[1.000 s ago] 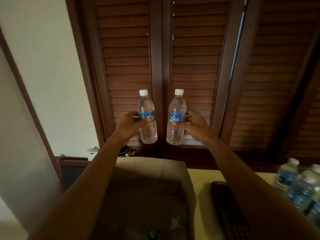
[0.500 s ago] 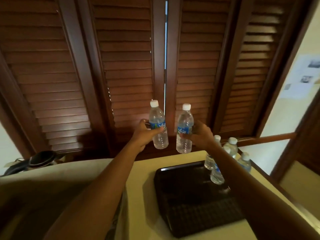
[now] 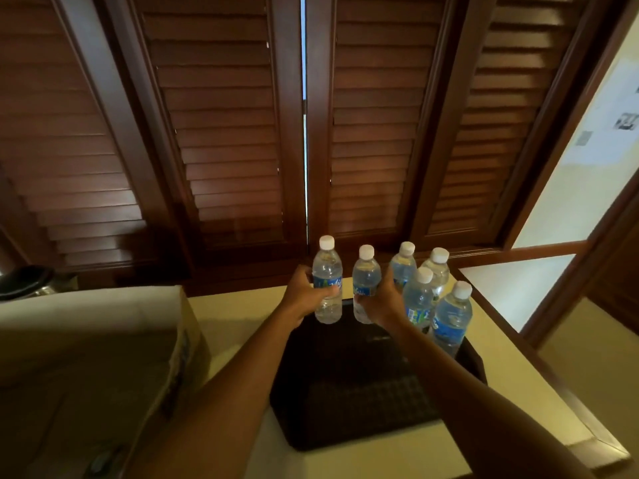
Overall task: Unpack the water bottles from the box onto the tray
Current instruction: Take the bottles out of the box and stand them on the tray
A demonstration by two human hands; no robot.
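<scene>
Six water bottles up: one in the left hand, one in the right hand, four standing on one dark tray; one cardboard box.

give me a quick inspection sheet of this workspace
surface: pale yellow tabletop, dark woven tray on it
job's things: open cardboard box left of the tray; four clear plastic water bottles upright at the tray's far right
clutter: dark round object behind the box, unclear
hands: left hand grips one bottle, right hand another, both at the tray's far edge
cables: nothing seen
surroundings: brown louvred wooden shutters, pale wall at right
</scene>
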